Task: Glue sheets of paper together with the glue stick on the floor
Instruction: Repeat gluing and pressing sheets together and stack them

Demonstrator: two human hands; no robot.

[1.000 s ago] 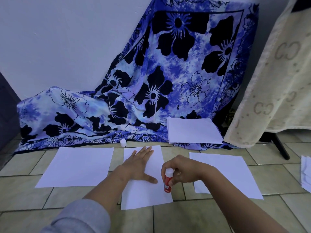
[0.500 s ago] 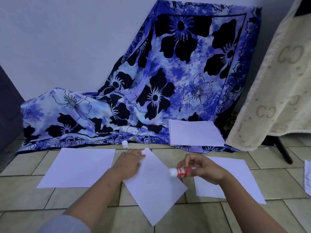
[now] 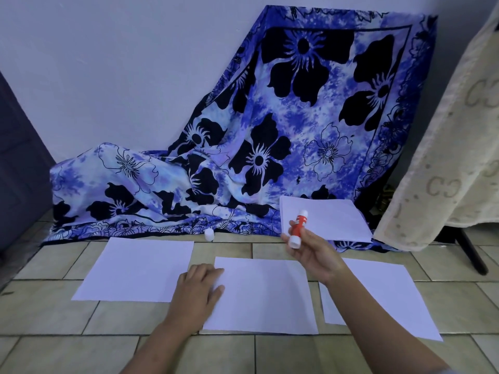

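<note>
Three white sheets lie on the tiled floor: a left sheet (image 3: pixel 137 268), a middle sheet (image 3: pixel 264 295) lying landscape, and a right sheet (image 3: pixel 383 295). My left hand (image 3: pixel 198 288) holds the middle sheet at its left edge, fingers curled over the edge. My right hand (image 3: pixel 310 252) is raised above the middle sheet's far right corner and grips the red and white glue stick (image 3: pixel 298 228), which points up and away. The white glue cap (image 3: pixel 209 234) stands on the floor by the cloth's hem.
A blue flowered cloth (image 3: pixel 270 147) drapes from the wall to the floor behind the sheets, with a stack of paper (image 3: pixel 324 221) resting on it. A cream towel (image 3: pixel 445 147) hangs at right over a dark stand leg (image 3: pixel 472 255).
The middle sheet has turned from upright through a diagonal to landscape under my left hand. My right hand lifted the glue stick off the sheet and raised it.
</note>
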